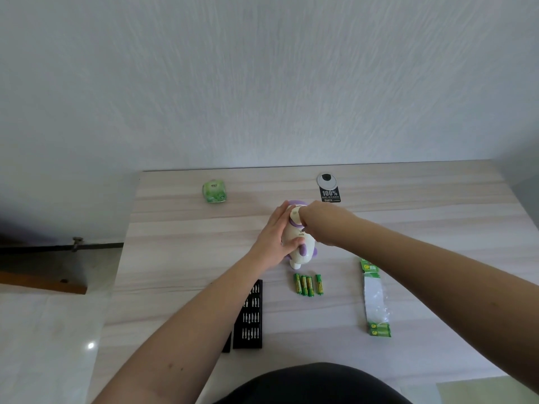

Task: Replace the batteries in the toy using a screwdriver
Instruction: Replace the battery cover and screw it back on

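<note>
toy could slip while you work

your left hand (275,239) cups the toy (297,243) on the worktop (175,228), thumb curled round it. whether your right hand's (319,225) fingers grip anything is hidden. loose batteries (307,284) just behind your fingers may roll if nudged.

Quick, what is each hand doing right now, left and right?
Left hand: holds the toy from its left side, thumb curled round it.
Right hand: on the toy's right side; fingers hidden, grip cannot be told.
</note>
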Tool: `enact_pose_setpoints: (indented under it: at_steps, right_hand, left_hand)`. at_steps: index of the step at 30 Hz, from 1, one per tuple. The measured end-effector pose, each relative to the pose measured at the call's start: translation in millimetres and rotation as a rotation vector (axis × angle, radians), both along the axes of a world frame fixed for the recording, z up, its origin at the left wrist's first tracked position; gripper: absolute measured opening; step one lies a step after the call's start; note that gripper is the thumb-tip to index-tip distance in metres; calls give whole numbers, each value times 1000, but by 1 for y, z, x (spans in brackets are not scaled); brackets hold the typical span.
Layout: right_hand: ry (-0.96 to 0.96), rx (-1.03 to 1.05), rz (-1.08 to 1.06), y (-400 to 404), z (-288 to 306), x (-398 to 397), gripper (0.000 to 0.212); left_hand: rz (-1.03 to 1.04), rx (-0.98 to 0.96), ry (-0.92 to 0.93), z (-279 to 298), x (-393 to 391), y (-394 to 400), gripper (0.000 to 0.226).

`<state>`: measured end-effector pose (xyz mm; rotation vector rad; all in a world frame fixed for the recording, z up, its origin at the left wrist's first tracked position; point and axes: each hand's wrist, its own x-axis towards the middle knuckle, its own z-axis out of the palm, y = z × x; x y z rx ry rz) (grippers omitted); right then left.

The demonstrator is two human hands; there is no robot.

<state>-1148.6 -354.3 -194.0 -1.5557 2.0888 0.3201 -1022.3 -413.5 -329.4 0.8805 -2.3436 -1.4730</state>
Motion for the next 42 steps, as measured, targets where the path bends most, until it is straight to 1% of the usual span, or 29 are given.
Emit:
enact_pose_setpoints:
  at_steps: [3,6,8,11,13,15,16,19,22,24,26,27,29,30,32,35,37,39,42]
  right_hand:
    - [96,-52,-4,3,1,1,20]
    - [82,-35,25,2,4,1,16]
    - [69,-9,80,4,7,3,7]
    - [124,30,157,4,7,5,8]
    - [169,57,145,1,7,6,14]
    - [170,93,101,-2,11,8,24]
    - [169,114,88,-4,14,10,26]
    - [207,98,131,-5,15,12,12]
    - [172,40,138,-1,10,11,12]
    - [124,-2,132,1,9,10,6]
    - [93,36,120,-1,10,10,22]
    - [90,57,107,-1,10,9,26]
    - [80,60,101,-1,10,8,18]
    - [70,28,101,-1,10,8,14]
    - [72,-8,100,-1,10,9,12]
    - [119,148,128,-5,23,20,26]
    - [120,182,118,-9,29,26,28]
    - [119,183,73,-10,26,25,23]
    - [176,129,45,-11,15,22,7]
  left_hand:
    - [-7,-3,16,3,1,0,76]
    - [-13,-5,14,2,2,-1,76]
    - [-9,-31,1,1,1,-1,76]
    - [-8,-5,9,3,1,0,76]
    - [-7,14,30,6,1,2,75]
    - [-7,20,60,7,1,2,75]
    - [-8,30,74,6,1,2,74]
    - [-11,66,101,4,2,1,75]
    - [-7,58,86,5,3,2,73]
    - [-2,17,58,6,4,2,73]
    - [2,2,39,6,2,2,76]
    - [3,9,40,6,2,3,76]
    - [-6,10,45,7,0,4,74]
    - [-7,7,47,7,0,4,74]
    - [-4,17,52,7,0,4,76]
    - [-8,63,88,8,1,4,74]
    - [-4,97,109,12,2,6,74]
    - [-8,104,124,14,2,8,73]
    - [-14,75,105,8,1,7,75]
